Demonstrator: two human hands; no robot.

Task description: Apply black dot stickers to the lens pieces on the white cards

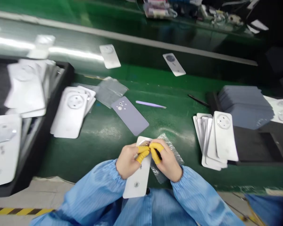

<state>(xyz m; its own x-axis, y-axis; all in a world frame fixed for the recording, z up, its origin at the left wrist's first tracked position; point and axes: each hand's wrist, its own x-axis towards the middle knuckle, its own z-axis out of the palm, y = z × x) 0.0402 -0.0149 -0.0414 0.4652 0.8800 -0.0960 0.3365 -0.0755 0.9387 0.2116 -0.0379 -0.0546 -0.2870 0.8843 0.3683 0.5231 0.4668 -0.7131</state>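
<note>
From my fingertips, a stack of white panels lies at ten o'clock, the purple panel at eleven. My left hand has thumb and finger together over the top of the white panel at seven. The purple tweezers lie at twelve. My right hand pinches too, tips together, above a clear bag; anything pinched is too small to tell.

Green table; sky-blue sleeves; bright yellow finger covers; white panel; muted purple panel; lavender tweezers; slate-blue stack; black tray; floor tape striped yellow and black.
</note>
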